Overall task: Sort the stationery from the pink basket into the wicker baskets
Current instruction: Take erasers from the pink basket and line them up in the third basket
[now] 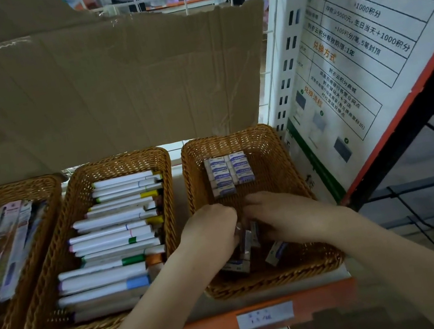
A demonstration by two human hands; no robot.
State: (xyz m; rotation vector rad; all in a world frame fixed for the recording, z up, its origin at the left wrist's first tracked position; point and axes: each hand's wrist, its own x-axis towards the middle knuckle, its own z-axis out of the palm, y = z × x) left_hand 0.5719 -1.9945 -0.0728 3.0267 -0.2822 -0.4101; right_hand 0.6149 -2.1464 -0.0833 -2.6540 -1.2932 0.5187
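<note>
**Erasers going into the right wicker basket**

Far left: a wicker basket (13,200) cut off by the frame edge, holding flat packaged items (2,251), print too blurred to read. Next right: middle wicker basket (111,165) packed with white markers (109,253) lying crosswise, colored caps at the right ends. Then the left hand (210,232), fingers curled down, apparently gripping a clutch of boxed erasers (246,246) at the near end of the right wicker basket (264,141). Just beside it, nearly touching, the right hand (280,217), fingers curled over the same cluster; exactly what each finger pinches, impossible to tell. At the far end of that basket, a neat block of stacked erasers (229,173). Near the front wall, loose erasers (276,252) tipped at angles. Farther right, a printed poster (361,37) leaning on the rack.

Likely risks: an eraser slipping out while both hands crowd one small bundle, landing crooked among the loose ones; a forearm nudging the basket, seated close to the shelf (210,328) edge, toward a fall; a careless push knocking the tidy block askew.

Hidden or unclear: no pink basket anywhere in view, so remaining stock unknown. Fingertips concealed behind knuckles. Eraser count under the hands not readable. Shelf label (265,315) blurred.
</note>
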